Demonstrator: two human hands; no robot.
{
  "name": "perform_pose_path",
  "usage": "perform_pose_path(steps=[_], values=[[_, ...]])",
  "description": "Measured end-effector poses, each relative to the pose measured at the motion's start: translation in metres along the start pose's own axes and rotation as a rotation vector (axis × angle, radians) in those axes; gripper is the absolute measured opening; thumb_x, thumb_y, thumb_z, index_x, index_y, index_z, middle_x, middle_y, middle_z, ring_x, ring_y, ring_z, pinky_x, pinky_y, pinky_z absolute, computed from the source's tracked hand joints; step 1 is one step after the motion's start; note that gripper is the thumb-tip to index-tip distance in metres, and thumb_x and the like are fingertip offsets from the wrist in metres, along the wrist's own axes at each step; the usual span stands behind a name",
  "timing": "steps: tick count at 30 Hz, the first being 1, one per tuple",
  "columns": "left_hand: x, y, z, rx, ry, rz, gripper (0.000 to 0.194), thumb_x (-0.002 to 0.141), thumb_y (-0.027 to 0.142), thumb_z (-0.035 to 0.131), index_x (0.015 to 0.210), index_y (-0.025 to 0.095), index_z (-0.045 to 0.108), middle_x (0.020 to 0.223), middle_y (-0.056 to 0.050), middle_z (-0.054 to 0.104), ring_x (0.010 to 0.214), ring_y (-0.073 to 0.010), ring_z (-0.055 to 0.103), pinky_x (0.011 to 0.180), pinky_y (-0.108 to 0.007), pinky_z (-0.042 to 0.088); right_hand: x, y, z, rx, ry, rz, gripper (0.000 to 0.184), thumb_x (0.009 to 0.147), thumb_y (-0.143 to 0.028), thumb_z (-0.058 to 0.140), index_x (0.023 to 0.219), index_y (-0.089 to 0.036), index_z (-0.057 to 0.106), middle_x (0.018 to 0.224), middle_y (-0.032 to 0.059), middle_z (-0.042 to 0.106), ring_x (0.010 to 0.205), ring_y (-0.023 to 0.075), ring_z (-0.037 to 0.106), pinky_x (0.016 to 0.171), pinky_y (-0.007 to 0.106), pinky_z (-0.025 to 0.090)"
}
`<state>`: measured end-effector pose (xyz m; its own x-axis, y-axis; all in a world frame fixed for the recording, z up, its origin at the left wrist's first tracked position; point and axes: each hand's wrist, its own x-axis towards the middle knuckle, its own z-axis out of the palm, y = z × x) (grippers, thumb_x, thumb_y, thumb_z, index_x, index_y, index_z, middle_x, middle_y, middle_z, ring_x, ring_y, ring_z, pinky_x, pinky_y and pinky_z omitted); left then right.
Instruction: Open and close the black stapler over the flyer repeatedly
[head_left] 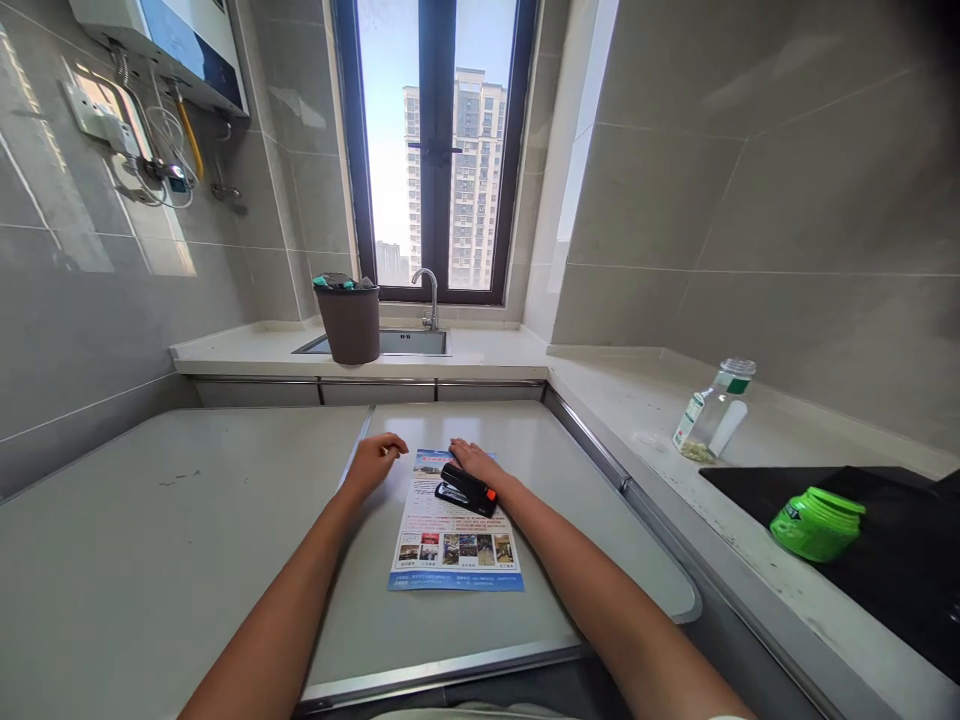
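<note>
Leaflet (457, 578), black stapler (466, 490) atop, perhaps as weight; right hand (474, 460) spread flat at the leaflet's upper edge, seemingly steadying it. Left hand (376, 462) alongside, loosely curled, apparently empty.

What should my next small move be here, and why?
Perhaps reach your left hand toward the black stapler, which lies on the flyer: that hand appears free, and your right hand rests at the flyer's far edge.

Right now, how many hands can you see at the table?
2: the left hand beside the flyer at its upper left, and the right hand at its upper right, beyond the stapler. No others show.
</note>
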<state>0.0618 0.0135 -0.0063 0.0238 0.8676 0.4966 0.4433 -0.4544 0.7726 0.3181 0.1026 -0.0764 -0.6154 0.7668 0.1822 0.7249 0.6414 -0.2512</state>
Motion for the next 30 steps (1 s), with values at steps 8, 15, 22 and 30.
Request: perform_pose_path(steps=[8, 15, 22, 30], values=[[0.001, -0.060, -0.061, -0.800, 0.819, -0.365, 0.015, 0.050, 0.016, 0.052, 0.063, 0.019, 0.047, 0.060, 0.005, 0.048, 0.045, -0.0062, 0.034, 0.044, -0.021, 0.026, 0.069, -0.095, 0.027, 0.059, -0.030, -0.147, 0.038, 0.102, -0.035, 0.050, 0.136, -0.018, 0.051, 0.158, 0.0149, 0.038, 0.149, 0.0249, 0.031, 0.121, 0.049, 0.028], [0.004, -0.062, -0.059, -0.929, 0.831, -0.366, 0.017, 0.048, 0.014, 0.053, 0.064, 0.019, 0.047, 0.061, 0.005, 0.048, 0.044, -0.0052, 0.036, 0.043, -0.021, 0.026, 0.058, -0.109, 0.009, 0.168, 0.075, -0.141, 0.040, 0.097, -0.033, 0.055, 0.134, -0.019, 0.053, 0.157, 0.0130, 0.042, 0.148, 0.0233, 0.034, 0.119, 0.044, 0.029], [0.002, -0.063, -0.057, -0.970, 0.843, -0.341, 0.015, 0.053, 0.015, 0.056, 0.065, 0.019, 0.047, 0.060, 0.005, 0.048, 0.044, -0.0049, 0.035, 0.043, -0.021, 0.024, -0.006, -0.159, -0.101, 0.569, 0.261, 0.156, 0.052, 0.097, -0.044, 0.043, 0.055, -0.018, 0.059, 0.056, 0.0026, 0.061, 0.060, 0.0146, 0.060, 0.067, 0.027, 0.045], [0.001, -0.065, -0.054, -0.958, 0.855, -0.369, 0.011, 0.059, 0.014, 0.053, 0.066, 0.019, 0.046, 0.057, 0.005, 0.047, 0.044, -0.0054, 0.034, 0.044, -0.023, 0.021, -0.170, -0.215, -0.099, 0.810, -0.050, -0.312, 0.043, 0.059, -0.080, 0.066, 0.058, -0.037, 0.065, 0.058, 0.0013, 0.059, 0.066, 0.0172, 0.061, 0.056, 0.031, 0.041]])
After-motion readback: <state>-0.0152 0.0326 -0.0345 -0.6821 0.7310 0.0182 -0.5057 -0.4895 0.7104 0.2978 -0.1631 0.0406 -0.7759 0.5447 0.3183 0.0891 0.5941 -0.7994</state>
